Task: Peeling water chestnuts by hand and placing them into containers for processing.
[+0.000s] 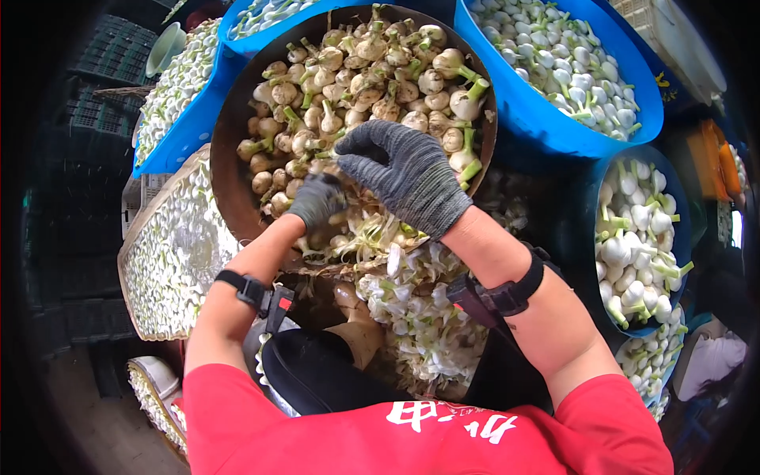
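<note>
Both my hands wear grey knit gloves and are over a wide, round brown basin (pixel 228 196) heaped with unpeeled, soil-stained garlic bulbs (pixel 356 83) on short green stems. My left hand (pixel 319 199) is curled and blurred by motion near the basin's lower middle; what lies within its fingers cannot be made out. Just to its upper right, my right hand (pixel 404 172) has thumb and fingers bent toward each other above the bulbs. Its fingertips come close to a cut stem, but a grip is not plain. Loose peeled skins (pixel 374 234) lie below my hands at the basin's near side.
A pile of white garlic skins (pixel 427 320) lies between my legs. Blue tubs (pixel 522 101) of cleaned garlic crowd the far side, with a dark tub (pixel 605 172) of white bulbs (pixel 635 237) at right. A wide container (pixel 133 249) of small white garlic stands left.
</note>
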`<state>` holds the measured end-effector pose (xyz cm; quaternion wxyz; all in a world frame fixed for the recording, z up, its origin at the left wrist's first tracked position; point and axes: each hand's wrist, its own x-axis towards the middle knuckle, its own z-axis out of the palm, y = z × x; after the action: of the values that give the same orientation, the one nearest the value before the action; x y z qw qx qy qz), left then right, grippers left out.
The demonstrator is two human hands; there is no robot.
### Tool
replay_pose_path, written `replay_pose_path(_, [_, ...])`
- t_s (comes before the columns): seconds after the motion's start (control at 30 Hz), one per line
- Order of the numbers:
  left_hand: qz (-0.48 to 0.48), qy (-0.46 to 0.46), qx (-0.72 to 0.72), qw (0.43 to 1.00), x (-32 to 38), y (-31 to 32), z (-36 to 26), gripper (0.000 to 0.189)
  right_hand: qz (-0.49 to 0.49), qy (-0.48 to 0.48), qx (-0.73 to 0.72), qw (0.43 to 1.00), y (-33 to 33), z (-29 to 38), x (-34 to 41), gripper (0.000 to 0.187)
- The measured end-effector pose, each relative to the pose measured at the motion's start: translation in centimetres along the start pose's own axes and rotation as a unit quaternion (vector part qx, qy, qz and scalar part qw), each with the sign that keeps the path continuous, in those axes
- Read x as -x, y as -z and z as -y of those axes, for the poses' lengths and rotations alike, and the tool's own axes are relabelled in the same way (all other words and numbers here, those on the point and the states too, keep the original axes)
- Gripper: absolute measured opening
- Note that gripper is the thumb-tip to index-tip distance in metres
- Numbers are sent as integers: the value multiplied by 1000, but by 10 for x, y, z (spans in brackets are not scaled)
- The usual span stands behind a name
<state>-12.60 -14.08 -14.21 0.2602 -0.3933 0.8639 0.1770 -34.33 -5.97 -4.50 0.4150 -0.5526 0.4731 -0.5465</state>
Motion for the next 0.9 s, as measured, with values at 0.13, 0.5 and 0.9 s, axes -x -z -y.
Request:
replay_pose_path(0.13, [-271, -11, 543, 795, 38, -14, 11, 24, 2, 64, 66, 996, -9, -2, 5, 11])
replay_pose_path(0.5, [-140, -100, 984, 55, 108, 18, -86, 39, 51, 199, 219, 954, -39, 7, 22, 9])
replay_pose_path(0.9, [-237, 56, 929, 279, 110, 14, -88, 37, 75, 177, 310, 931, -50, 4, 23, 10])
